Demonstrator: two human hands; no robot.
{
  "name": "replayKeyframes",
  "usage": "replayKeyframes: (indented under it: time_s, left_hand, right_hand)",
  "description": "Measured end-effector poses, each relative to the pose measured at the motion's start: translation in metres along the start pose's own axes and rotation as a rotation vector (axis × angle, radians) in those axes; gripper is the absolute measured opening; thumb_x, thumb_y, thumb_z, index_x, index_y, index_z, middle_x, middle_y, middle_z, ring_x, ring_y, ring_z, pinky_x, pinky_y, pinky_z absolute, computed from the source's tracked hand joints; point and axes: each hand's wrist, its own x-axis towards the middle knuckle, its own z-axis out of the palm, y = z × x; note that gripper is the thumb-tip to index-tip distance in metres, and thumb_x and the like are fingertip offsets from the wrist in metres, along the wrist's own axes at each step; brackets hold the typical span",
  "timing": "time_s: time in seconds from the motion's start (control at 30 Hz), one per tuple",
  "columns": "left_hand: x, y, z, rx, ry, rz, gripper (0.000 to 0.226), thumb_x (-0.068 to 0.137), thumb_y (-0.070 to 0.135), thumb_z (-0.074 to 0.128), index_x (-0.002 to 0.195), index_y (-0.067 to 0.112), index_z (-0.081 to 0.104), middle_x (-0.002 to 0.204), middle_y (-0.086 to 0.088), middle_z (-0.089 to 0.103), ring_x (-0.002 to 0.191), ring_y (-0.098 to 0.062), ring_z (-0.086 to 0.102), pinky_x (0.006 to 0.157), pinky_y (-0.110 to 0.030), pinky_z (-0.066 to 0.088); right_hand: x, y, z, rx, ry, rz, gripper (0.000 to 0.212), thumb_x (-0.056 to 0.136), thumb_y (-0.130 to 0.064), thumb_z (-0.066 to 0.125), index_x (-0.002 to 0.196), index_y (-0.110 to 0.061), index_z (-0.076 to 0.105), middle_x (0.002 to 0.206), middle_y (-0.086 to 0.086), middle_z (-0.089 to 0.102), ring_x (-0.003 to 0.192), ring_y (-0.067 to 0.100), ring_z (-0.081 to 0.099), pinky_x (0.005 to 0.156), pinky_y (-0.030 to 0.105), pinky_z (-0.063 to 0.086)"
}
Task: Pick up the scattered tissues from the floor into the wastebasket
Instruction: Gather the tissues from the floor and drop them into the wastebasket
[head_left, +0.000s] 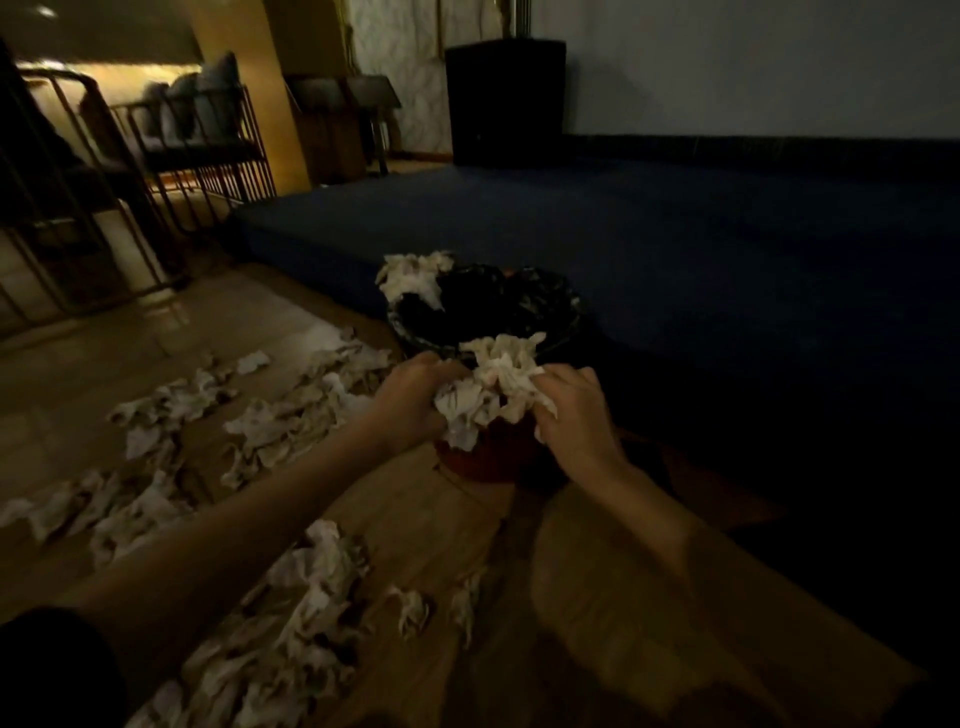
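- Left hand (415, 400): grip closed on the left side of a bunch of crumpled tissues (493, 389), held just near of the wastebasket rim.
- Right hand (576, 410): grip closed on the right side of the same bunch; both hands press it between them.
- Wastebasket (550, 312): dark, lined with a black bag, standing on the floor at centre, against the near edge of a dark blue mattress (649, 249). Its lower body looks reddish below the hands.
- Tissue clump on rim (413, 278): white, draped over the far-left edge of the wastebasket.
- Scattered tissues (270, 426): many crumpled white pieces spread over the wooden floor (597, 597) to the left of the wastebasket, reaching the near-left corner; a few small ones lie near centre (415, 610).
- Metal-framed chair (202, 124): far left, with cushions, well apart from the wastebasket.
- Black box-shaped object (504, 98): far centre, against the wall.
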Motion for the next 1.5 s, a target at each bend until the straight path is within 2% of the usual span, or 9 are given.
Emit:
replayKeyframes:
  time_s: [0.2,0.33,0.5,0.73,0.9,1.07,1.2,1.4,1.5]
  left_hand:
    - [0.084,0.014,-0.056,-0.03,0.229,-0.016,0.032,0.079,0.014,0.061,0.111,0.009,0.062,0.106,-0.018,0.061,0.102,-0.033,0.055,0.083,-0.036,0.045]
    - [0.116,0.011,-0.056,0.044,0.188,-0.166,0.044,0.082,0.027,0.063,0.121,0.01,0.051,0.121,-0.022,0.049,0.112,-0.041,0.049,0.096,-0.047,0.044]
    - [0.115,-0.013,-0.013,0.097,-0.144,-0.339,0.074,0.083,0.04,0.061,0.143,0.031,0.019,0.151,-0.02,0.016,0.139,-0.044,0.012,0.113,-0.054,0.019]
    - [0.082,-0.044,0.016,0.043,0.236,-0.23,0.046,0.087,0.02,0.053,0.132,0.023,0.043,0.136,-0.011,0.043,0.124,-0.035,0.039,0.101,-0.047,0.042]
    - [0.061,-0.051,0.029,0.094,0.167,-0.09,0.031,0.085,0.007,0.049,0.112,0.015,0.062,0.113,-0.009,0.064,0.109,-0.028,0.056,0.089,-0.038,0.048]
    - [0.057,-0.053,0.035,0.112,0.171,-0.051,0.036,0.093,0.015,0.049,0.128,0.013,0.051,0.126,-0.011,0.059,0.119,-0.028,0.052,0.097,-0.036,0.045]
    - [0.048,-0.051,0.041,0.178,0.014,-0.127,0.055,0.093,0.012,0.046,0.144,0.016,0.025,0.152,-0.011,0.031,0.143,-0.03,0.022,0.114,-0.043,0.031]
    - [-0.008,-0.047,0.046,0.151,0.186,-0.077,0.055,0.089,0.007,0.047,0.142,0.012,0.031,0.148,-0.013,0.038,0.137,-0.03,0.033,0.113,-0.039,0.031]
    - [-0.058,-0.058,0.08,0.108,0.117,-0.219,0.047,0.091,0.012,0.047,0.137,0.012,0.04,0.141,-0.014,0.045,0.129,-0.032,0.042,0.103,-0.04,0.039]
  right_hand:
    - [0.108,0.001,-0.01,0.022,-0.027,0.039,0.034,0.084,0.002,0.046,0.057,-0.017,0.042,0.085,0.017,0.059,0.083,0.034,0.056,0.064,0.036,0.045]
    - [0.143,0.003,0.009,0.062,-0.156,0.068,0.007,0.084,0.0,0.055,0.082,-0.001,0.061,0.104,0.025,0.06,0.089,0.027,0.055,0.076,0.034,0.05]
    - [0.13,0.019,0.038,0.12,-0.364,0.169,0.026,0.085,-0.021,0.061,0.103,-0.003,0.063,0.112,0.021,0.06,0.103,0.033,0.058,0.077,0.031,0.046]
    - [0.087,0.015,0.032,0.061,-0.365,-0.104,0.026,0.086,-0.014,0.057,0.111,-0.019,0.065,0.112,0.005,0.062,0.104,0.022,0.054,0.088,0.037,0.051]
    - [0.119,0.007,0.027,0.177,-0.302,0.077,0.024,0.083,0.004,0.056,0.087,-0.009,0.075,0.093,0.011,0.074,0.077,0.012,0.064,0.064,0.009,0.05]
    - [0.153,0.005,0.043,0.127,-0.165,0.253,0.024,0.086,0.004,0.05,0.092,-0.002,0.072,0.1,0.02,0.069,0.087,0.03,0.066,0.073,0.031,0.056]
    - [0.138,0.008,0.058,-0.032,-0.455,0.288,0.028,0.089,-0.004,0.05,0.114,-0.003,0.063,0.121,0.021,0.059,0.107,0.036,0.058,0.094,0.042,0.051]
    - [0.097,-0.042,0.056,0.005,0.024,0.019,0.031,0.087,0.004,0.043,0.11,-0.004,0.062,0.112,0.015,0.061,0.109,0.03,0.049,0.086,0.038,0.048]
    - [0.036,-0.063,0.083,0.113,-0.046,-0.104,0.026,0.087,0.0,0.045,0.107,-0.005,0.062,0.108,0.013,0.062,0.104,0.027,0.051,0.086,0.036,0.047]
